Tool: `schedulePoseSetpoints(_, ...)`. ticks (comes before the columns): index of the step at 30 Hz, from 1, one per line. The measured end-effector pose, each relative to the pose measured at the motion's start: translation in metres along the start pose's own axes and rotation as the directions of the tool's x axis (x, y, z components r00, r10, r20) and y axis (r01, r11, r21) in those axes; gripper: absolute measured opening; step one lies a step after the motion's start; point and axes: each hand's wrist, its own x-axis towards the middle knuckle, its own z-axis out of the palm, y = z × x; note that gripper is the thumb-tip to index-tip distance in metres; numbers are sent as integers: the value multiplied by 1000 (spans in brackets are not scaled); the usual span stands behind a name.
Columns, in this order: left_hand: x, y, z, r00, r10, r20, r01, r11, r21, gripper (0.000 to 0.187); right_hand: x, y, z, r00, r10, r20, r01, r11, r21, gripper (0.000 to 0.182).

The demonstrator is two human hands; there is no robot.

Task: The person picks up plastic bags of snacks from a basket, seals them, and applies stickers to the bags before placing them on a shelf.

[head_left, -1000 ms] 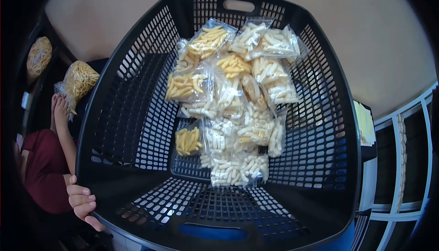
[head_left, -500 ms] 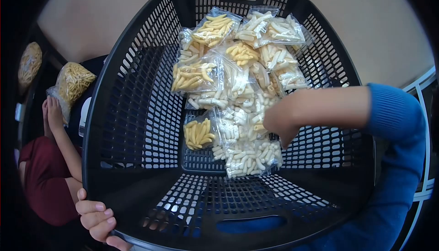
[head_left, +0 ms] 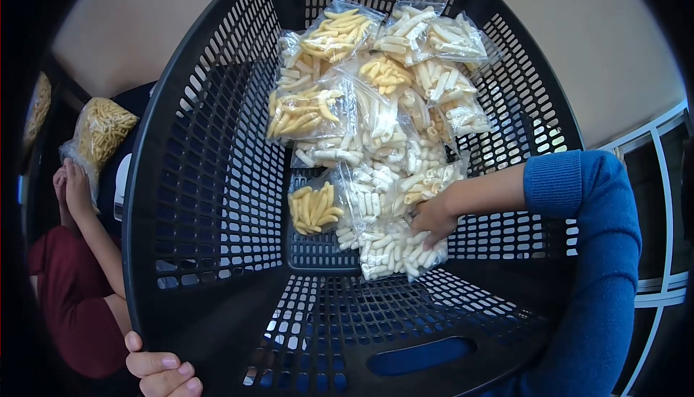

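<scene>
A large black plastic basket with slotted walls fills the middle of the view. My left hand is closed over its rim at the lower left. Inside, clear zip bags of stick-shaped snacks lie in a loose pile. My right hand reaches in from the right. Its fingers point down, partly spread, and touch the bags near a bag of white pieces; the fingertips are partly hidden. Just above the hand is a bag of pale tubes. A bag of yellow sticks lies to the left.
At the left sits another person in dark red clothing, whose hands are at a large bag of yellow snacks. A second large bag is further left. White metal bars stand at the right.
My right hand has moved down and slightly left onto the lower bags, and its fingers show more. The basket has shifted slightly in view. My left hand still holds the rim.
</scene>
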Motion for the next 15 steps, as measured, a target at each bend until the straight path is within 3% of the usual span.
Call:
schedulePoseSetpoints(2, -1, -1, 4, 999, 0, -33, -1, 1000, -24, 35, -6, -6, -5, 999, -37, -39, 30, 984, -175, 57)
schedulePoseSetpoints(3, -1, -2, 5, 998, 4, -70, -7, 999, -43, 35, -10, -7, -7, 999, -36, -39, 29, 985, -172, 57)
schedulePoseSetpoints(6, -2, -3, 7, 996, 19, -85, -22, 999, -39, 36, -16, -5, -11, 997, -61, -44, 60, 998, -14, 59)
schedulePoseSetpoints(9, -1, -3, 5, 998, 32, -47, -34, 999, -32, 36, -10, 1, -13, 999, 38, 0, -37, 973, 227, 63)
schedulePoseSetpoints(13, 1, -5, -5, 998, 47, 50, -45, 998, -31, 35, -12, 0, -22, 996, 65, 61, -77, 972, 223, 72)
schedulePoseSetpoints(15, -3, -6, -6, 998, 50, 30, -49, 998, -27, 31, -34, -15, -36, 1000, -4, 8, 1, 950, 314, 84)
